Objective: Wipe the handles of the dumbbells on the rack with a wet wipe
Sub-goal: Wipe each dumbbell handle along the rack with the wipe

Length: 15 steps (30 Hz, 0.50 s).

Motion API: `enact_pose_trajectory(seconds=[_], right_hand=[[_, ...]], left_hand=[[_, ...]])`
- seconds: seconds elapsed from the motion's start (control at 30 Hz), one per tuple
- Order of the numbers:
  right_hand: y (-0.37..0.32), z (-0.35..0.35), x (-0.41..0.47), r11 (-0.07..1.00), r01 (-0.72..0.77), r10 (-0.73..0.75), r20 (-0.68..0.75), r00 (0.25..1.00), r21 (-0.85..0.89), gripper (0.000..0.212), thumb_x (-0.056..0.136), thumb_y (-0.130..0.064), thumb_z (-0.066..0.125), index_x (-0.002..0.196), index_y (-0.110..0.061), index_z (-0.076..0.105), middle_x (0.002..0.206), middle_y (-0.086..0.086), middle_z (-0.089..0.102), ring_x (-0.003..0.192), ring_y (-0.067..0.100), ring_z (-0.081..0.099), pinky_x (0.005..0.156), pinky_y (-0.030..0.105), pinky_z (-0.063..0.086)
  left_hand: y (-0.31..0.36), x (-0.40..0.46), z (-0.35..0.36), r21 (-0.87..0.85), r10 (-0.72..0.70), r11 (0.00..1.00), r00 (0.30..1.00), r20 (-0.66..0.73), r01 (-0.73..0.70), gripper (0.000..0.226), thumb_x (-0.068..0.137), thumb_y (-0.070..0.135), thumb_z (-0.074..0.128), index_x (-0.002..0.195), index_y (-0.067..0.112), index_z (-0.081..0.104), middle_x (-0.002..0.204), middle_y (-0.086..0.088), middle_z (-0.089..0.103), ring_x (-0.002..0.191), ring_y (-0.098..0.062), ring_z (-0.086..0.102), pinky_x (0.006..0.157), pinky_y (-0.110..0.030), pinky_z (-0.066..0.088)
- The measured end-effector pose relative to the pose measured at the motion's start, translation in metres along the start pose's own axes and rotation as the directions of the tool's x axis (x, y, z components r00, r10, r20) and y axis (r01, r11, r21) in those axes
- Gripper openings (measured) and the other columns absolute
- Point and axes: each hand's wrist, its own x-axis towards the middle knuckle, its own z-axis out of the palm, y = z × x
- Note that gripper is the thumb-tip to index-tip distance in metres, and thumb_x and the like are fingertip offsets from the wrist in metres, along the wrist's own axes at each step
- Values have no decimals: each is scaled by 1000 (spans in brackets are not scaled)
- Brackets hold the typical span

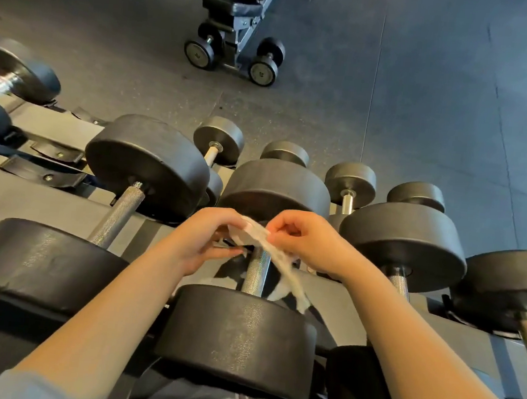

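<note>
Dumbbell heads: black rubber-like coating, matt, faintly pebbled, with dull sheen where light fell.
Handle of the middle dumbbell: bright metal, knurled and rough, glinting.
Handle of the left dumbbell: the same knurled silvery metal.
Wet wipe: thin white cloth-like sheet, crumpled, soft, semi-translucent at its hanging end.
Rack: grey painted metal, matt, smooth.
Floor: dark rubber tiles, matt, finely speckled.
Bench pad: black upholstery, slightly glossy.
</note>
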Motion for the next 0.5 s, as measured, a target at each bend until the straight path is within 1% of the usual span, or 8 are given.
enact_pose_trajectory(seconds=[0.07,0.1,0.17,0.23,0.3,0.4,0.43,0.5], right_hand=[[0,-2,0,999,-35,36,119,992,-13,8,91,-12,61,98,-13,64,88,5,67,76,14,65,73,28,59],[-1,-2,0,998,-38,43,116,992,-46,8,92,-10,59,98,-12,63,89,5,67,76,15,65,74,29,59],[-3,0,1,999,-30,32,59,998,-40,6,93,-9,56,97,-12,60,91,8,68,81,21,68,77,33,59],[-5,3,2,995,-20,19,7,1000,99,5,95,-14,54,98,-14,58,93,7,70,85,23,68,80,34,58],[-7,6,3,969,-38,41,-8,999,243,10,94,-24,56,100,-15,59,90,2,69,82,17,67,77,29,57],[-10,8,2,979,-32,39,-29,999,200,12,88,-22,66,94,-12,63,76,-1,62,69,13,56,64,21,49],[-10,7,1,978,-35,45,-42,998,207,13,87,-20,67,93,-9,64,75,1,61,67,13,54,61,20,47],[-10,3,0,962,-44,67,-76,995,268,16,86,-16,67,96,-3,65,77,4,62,65,12,55,58,17,48]], left_hand=[[0,-5,-3,-301,-83,948,994,70,100,18,95,11,47,104,2,60,102,-18,63,76,-21,68,54,-27,57],[0,-7,-3,-358,-96,926,993,75,117,19,97,11,44,105,1,58,102,-19,64,72,-23,70,51,-26,57],[3,-8,0,-316,-91,944,996,27,95,22,100,12,41,108,1,57,105,-20,65,80,-28,71,54,-30,58],[4,-8,4,-262,-53,964,999,-1,51,22,100,11,41,110,2,58,107,-18,66,88,-29,70,60,-33,60],[5,-8,7,-248,-7,969,999,35,15,19,99,11,43,105,4,60,95,-14,69,81,-24,71,63,-31,60],[3,-7,11,-203,45,979,995,92,-25,12,97,10,49,96,9,61,80,-7,66,70,-15,67,63,-26,57],[1,-6,12,-189,53,981,996,74,-38,11,96,9,50,98,9,61,79,-6,65,68,-14,66,61,-25,57],[0,-3,15,-149,56,987,998,-27,-60,14,95,7,53,106,10,61,82,-6,68,67,-12,67,61,-25,57]])
